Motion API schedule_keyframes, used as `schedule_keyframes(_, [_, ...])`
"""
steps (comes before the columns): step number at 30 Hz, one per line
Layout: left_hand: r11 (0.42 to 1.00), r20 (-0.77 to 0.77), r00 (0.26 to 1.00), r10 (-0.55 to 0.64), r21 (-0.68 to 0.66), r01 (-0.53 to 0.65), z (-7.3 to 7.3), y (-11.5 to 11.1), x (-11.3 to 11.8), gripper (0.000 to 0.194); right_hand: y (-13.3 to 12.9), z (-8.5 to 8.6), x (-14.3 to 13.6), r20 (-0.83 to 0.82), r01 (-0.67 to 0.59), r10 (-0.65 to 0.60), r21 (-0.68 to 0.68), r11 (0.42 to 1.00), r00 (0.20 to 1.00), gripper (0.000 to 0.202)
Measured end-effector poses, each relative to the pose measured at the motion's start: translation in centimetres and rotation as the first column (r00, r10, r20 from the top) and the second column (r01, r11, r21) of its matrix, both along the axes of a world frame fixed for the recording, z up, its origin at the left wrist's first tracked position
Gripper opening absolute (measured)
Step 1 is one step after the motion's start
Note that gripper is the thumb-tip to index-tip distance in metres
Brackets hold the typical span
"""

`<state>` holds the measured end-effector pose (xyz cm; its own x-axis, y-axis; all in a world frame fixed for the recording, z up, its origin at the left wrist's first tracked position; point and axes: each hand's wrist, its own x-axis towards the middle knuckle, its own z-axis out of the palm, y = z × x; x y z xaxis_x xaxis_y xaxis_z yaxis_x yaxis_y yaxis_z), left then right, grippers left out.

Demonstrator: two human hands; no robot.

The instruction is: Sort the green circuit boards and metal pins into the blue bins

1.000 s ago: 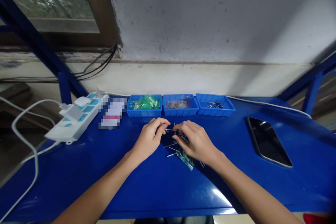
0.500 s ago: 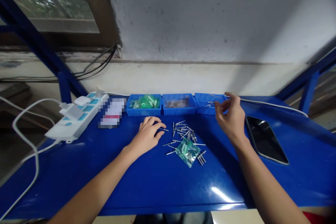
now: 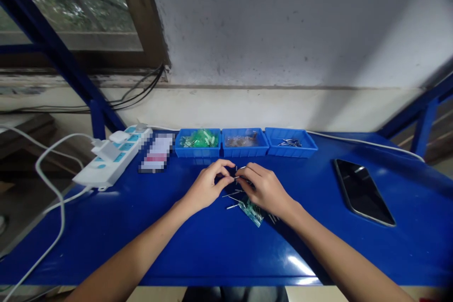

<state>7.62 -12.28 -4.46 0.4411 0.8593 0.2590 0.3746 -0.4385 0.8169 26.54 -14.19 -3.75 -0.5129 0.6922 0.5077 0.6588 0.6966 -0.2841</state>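
My left hand (image 3: 207,184) and my right hand (image 3: 267,188) meet above the middle of the blue table, fingertips almost touching. Between the left thumb and fingers is the end of a thin silver blind rivet (image 3: 237,177). The right fingers are closed on a silver rivet (image 3: 242,168) too, mostly covered by the hand. Loose blind rivets (image 3: 232,206) lie below, partly hidden by my right hand. Among them rests a small green-tinted plastic bag (image 3: 255,217) with pieces inside.
Three blue bins line the back: one with green bags (image 3: 198,152), one with clear bags (image 3: 245,152), one with silver rivets (image 3: 292,152). A white power strip (image 3: 106,170) and a blurred phone-like item (image 3: 155,158) are left. A dark phone (image 3: 364,193) lies right.
My right hand has moved from the right bin to the middle, beside my left hand. My left hand has shifted slightly right, with its fingers now closed. The view has shifted a little.
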Motion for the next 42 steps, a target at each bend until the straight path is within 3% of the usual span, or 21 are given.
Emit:
schedule_keyframes(4, [1.0, 0.008, 1.0, -0.001, -0.005, 0.001, 0.4, -0.5, 0.1, 0.02, 0.1, 0.2, 0.6, -0.014, -0.03, 0.03, -0.02, 0.999, 0.999, 0.018])
schedule_keyframes(10, [0.97, -0.078, 0.993, 0.09, 0.234, -0.07, 1.0, -0.8, 0.0, 0.009, -0.1, 0.4, 0.6, -0.065, 0.01, -0.013, -0.049, 0.999, 0.998, 0.02])
schedule_keyframes(16, [0.979, -0.176, 0.983, 0.048, 0.205, -0.011, 1.1, -0.8, 0.1, 0.015, 0.2, 1.2, 1.5, 0.017, 0.001, -0.001, 0.044, 0.999, 1.0, 0.022])
schedule_keyframes(17, [0.981, -0.22, 0.975, 0.037, 0.193, 0.006, 1.0, -0.8, 0.0, 0.013, 0.5, 1.4, 2.2, -0.009, 0.047, -0.047, 0.077, 0.996, 0.999, 0.024])
schedule_keyframes(19, [0.983, -0.314, 0.949, 0.017, 0.18, 0.042, 0.8, -0.8, 0.0, 0.012, 1.4, 1.7, 4.3, -0.11, 0.264, -0.25, 0.137, 0.955, 0.962, 0.024])
schedule_keyframes(22, [0.978, -0.406, 0.913, 0.027, 0.199, 0.059, 0.4, -0.8, 0.0, 0.015, 3.0, 1.6, 7.6, -0.176, 0.643, -0.624, 0.085, 0.761, 0.761, 0.034])
schedule_keyframes(24, [0.972, -0.44, 0.897, 0.041, 0.226, 0.067, 0.1, -0.9, 0.1, 0.013, 3.5, 1.3, 8.7, -0.121, 0.72, -0.713, 0.015, 0.694, 0.69, 0.05])
schedule_keyframes(25, [0.968, -0.453, 0.89, 0.042, 0.239, 0.076, 0.0, -0.9, 0.1, 0.01, 3.5, 1.2, 8.7, -0.1, 0.709, -0.706, -0.013, 0.705, 0.701, 0.052])
schedule_keyframes(27, [0.962, -0.471, 0.881, 0.042, 0.258, 0.092, -0.2, -0.8, -0.1, 0.007, 3.1, 1.0, 7.7, -0.085, 0.623, -0.626, -0.055, 0.78, 0.776, 0.048])
schedule_keyframes(30, [0.959, -0.493, 0.869, 0.05, 0.267, 0.096, -0.2, -0.4, -0.7, 0.008, 1.9, 0.9, 4.9, -0.056, 0.403, -0.412, -0.122, 0.907, 0.91, 0.042])
schedule_keyframes(32, [0.959, -0.518, 0.854, 0.055, 0.265, 0.099, -0.1, -0.1, -1.1, 0.009, 1.1, 0.9, 3.2, -0.021, 0.265, -0.272, -0.163, 0.95, 0.962, 0.036])
schedule_keyframes(36, [0.958, -0.529, 0.845, 0.084, 0.276, 0.077, -0.2, 0.1, -1.4, 0.012, 0.5, 0.6, 1.8, 0.019, 0.107, -0.105, -0.184, 0.977, 0.994, 0.028])
schedule_keyframes(42, [0.949, -0.53, 0.844, 0.082, 0.299, 0.096, -0.6, -0.1, -1.3, 0.005, 0.4, 0.3, 1.4, 0.092, 0.041, -0.024, -0.186, 0.982, 0.995, 0.027])
